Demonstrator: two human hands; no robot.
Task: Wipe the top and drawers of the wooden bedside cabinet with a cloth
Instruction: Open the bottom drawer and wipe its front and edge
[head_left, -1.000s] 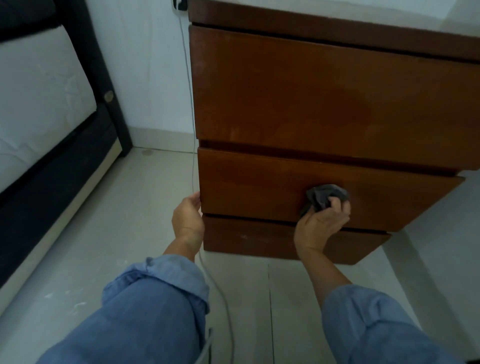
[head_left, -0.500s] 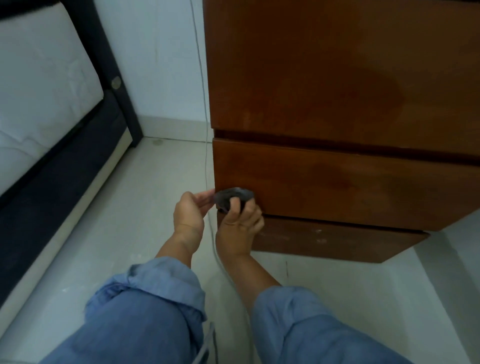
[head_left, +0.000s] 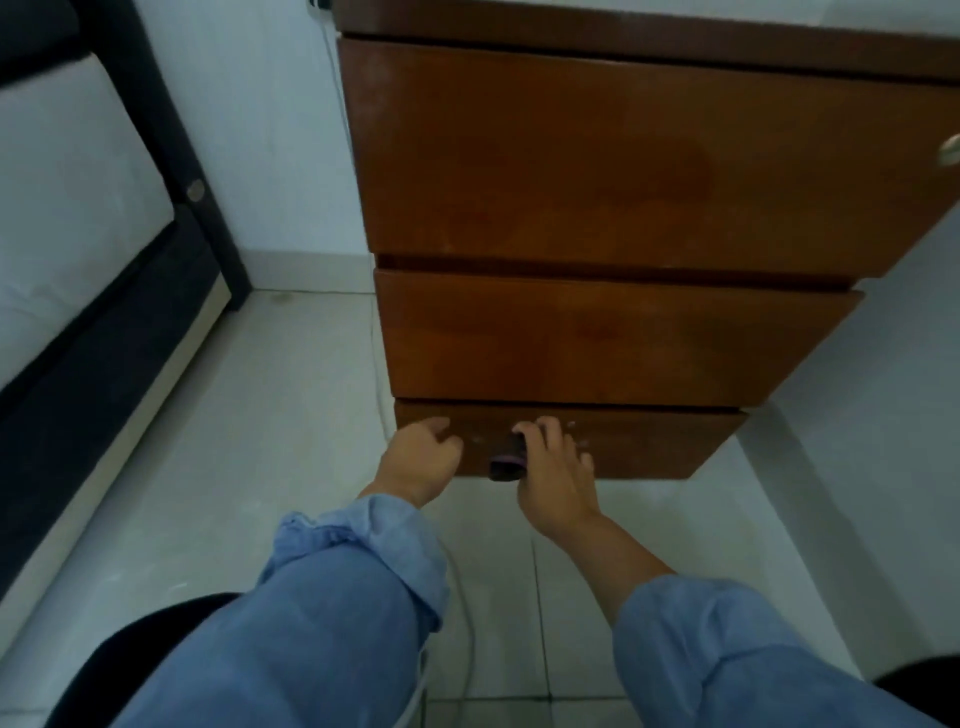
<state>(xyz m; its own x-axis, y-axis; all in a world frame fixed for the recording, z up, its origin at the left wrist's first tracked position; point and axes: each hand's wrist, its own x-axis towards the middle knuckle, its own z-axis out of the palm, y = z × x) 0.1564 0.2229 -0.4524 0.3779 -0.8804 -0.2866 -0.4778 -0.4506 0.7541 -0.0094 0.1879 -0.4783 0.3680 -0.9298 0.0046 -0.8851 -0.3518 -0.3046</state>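
Observation:
The wooden bedside cabinet (head_left: 597, 156) fills the upper right, with a tall top drawer front, a middle drawer (head_left: 597, 338) and a low bottom panel (head_left: 649, 441) just above the floor. My right hand (head_left: 553, 473) presses a dark bunched cloth (head_left: 505, 462) against the bottom panel, left of its middle. My left hand (head_left: 421, 457) rests at the panel's left end, fingers loosely curled and holding nothing. Most of the cloth is hidden under my right hand.
A white cable (head_left: 374, 364) hangs down the wall beside the cabinet's left side and runs across the tiled floor (head_left: 234, 441). A dark bed frame with a white mattress (head_left: 62, 208) stands at the left. A round metal knob (head_left: 950, 150) shows at the right edge.
My right hand has carried the cloth down from the middle drawer's left corner to the bottom panel. My left hand dropped to the panel's left end. The view tilted, showing the cabinet's top edge.

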